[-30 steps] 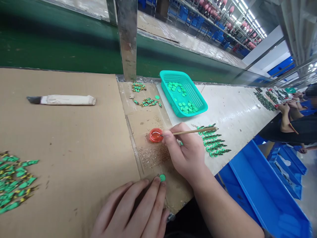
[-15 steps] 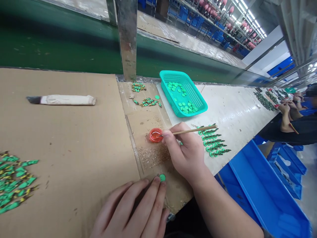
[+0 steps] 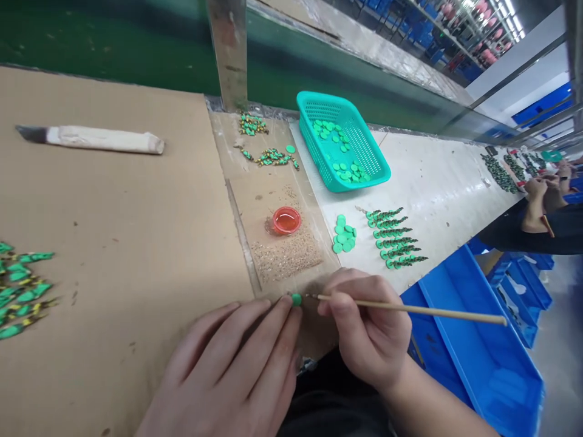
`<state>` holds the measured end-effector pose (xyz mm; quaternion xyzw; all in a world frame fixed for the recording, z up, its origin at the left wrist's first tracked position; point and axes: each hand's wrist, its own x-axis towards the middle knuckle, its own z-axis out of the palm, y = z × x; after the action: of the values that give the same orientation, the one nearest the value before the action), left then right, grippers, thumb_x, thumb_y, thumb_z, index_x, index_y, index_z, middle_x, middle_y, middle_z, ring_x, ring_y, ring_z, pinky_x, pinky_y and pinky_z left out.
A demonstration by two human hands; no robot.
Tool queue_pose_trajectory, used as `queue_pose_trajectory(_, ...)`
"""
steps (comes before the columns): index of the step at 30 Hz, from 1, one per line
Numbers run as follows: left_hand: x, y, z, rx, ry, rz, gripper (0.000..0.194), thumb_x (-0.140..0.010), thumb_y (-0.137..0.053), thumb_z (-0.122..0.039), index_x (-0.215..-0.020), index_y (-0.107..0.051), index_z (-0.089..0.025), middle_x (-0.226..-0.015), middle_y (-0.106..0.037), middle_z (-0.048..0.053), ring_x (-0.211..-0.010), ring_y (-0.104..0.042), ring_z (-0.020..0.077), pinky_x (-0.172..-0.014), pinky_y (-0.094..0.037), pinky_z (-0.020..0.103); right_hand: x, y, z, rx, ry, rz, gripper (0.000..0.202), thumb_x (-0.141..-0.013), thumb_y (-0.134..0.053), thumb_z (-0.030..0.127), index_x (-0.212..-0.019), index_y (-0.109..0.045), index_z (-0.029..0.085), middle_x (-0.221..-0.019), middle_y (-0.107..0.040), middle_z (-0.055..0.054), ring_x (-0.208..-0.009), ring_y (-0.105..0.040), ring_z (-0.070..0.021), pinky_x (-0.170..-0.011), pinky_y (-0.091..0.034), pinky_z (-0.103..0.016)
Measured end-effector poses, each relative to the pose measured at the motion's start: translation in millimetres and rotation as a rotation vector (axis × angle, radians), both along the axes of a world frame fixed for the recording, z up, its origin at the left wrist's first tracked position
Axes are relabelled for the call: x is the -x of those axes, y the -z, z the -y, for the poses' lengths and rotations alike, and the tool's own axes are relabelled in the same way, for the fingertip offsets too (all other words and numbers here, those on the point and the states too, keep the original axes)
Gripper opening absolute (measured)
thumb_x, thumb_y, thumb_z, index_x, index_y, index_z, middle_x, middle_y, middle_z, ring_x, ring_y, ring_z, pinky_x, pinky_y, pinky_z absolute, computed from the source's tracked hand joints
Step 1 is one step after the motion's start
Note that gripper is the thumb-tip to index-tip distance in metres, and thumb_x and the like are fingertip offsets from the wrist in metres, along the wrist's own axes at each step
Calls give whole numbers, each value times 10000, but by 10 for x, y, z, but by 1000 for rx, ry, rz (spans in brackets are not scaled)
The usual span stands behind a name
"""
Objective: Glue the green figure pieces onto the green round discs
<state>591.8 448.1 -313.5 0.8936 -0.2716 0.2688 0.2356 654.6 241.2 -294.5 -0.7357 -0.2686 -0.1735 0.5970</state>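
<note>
My right hand (image 3: 368, 328) pinches a thin wooden stick (image 3: 428, 311) with a dark tip, which points left just beside a small green disc (image 3: 296, 300). The fingertips of my left hand (image 3: 237, 364) press together against the disc's left side, over the cardboard. Behind the hands stands a small red cup (image 3: 286, 221) with reddish liquid. To its right lies a pile of green discs (image 3: 345, 235), and farther right are rows of green discs with dark, spiky strips (image 3: 396, 237).
A turquoise basket (image 3: 374, 159) holds green discs. A knife with a wrapped handle (image 3: 104, 139) lies at the left. Green-yellow pieces (image 3: 22, 285) sit at far left, others (image 3: 273, 157) behind the cup. Blue trays (image 3: 473, 340) and a person's arm (image 3: 534, 206) are at the right.
My right hand has moved from the red cup toward me, bringing the stick tip beside the green disc. My left hand still touches the disc. The camera view has shifted.
</note>
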Motion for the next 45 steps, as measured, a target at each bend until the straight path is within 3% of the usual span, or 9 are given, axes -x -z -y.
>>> queue_pose_trajectory(7, 66, -21, -67, -46, 24, -75, 276, -1170, -610, -269, -1356, -793, -181, -1544, -771, 55, -1424, -668, 316, -1339, -400, 498, 93, 65, 23, 82, -37, -9, 150, -1124, -657, 108, -1073, -660, 249, -869, -735, -16, -759, -708, -167, -689, -616, -306)
queue_pose_trajectory(14, 57, -45, -68, -90, 46, -67, 299, -1165, -625, -231, -1403, -767, -119, -1515, -784, 92, -1403, -673, 350, -1221, -455, 554, 69, 51, 27, 122, -41, -19, 156, -1121, -684, 106, -1058, -645, 243, -886, -743, -11, -798, -729, -155, -748, -637, -294)
queue_pose_trajectory(27, 37, -52, -68, -122, 44, -39, 297, -1163, -579, -213, -1388, -755, -129, -1492, -792, 95, -1373, -676, 366, -1141, -476, 581, 58, 62, 14, 159, -40, -26, 159, -1124, -684, 109, -1050, -638, 242, -886, -728, -3, -800, -722, -152, -743, -633, -295)
queue_pose_trajectory(34, 35, -72, -71, -124, 44, -34, 303, -1165, -609, -224, -1403, -746, -95, -1457, -807, 114, -1346, -682, 370, -1127, -482, 580, 95, 78, 22, 21, -29, -84, 156, -1117, -687, 84, -1071, -676, 232, -903, -743, -2, -817, -726, -144, -758, -630, -289)
queue_pose_trajectory(39, 25, -73, -36, -105, 20, -47, 266, -1163, -622, -235, -1355, -768, -121, -1436, -814, 94, -1321, -687, 351, -1144, -465, 561, 101, 127, 6, -157, 65, -138, 117, -1171, -650, 168, -1080, -684, 233, -822, -706, 24, -745, -704, -135, -723, -592, -293)
queue_pose_trajectory(45, 20, -109, -10, -177, -21, -71, 410, -1200, -510, -309, -1506, -732, -150, -1373, -810, 87, -1266, -666, 335, -1094, -447, 536, 86, 155, -22, -305, 98, -204, 113, -1206, -646, 266, -1100, -676, 245, -767, -672, 57, -649, -650, -112, -673, -568, -267)
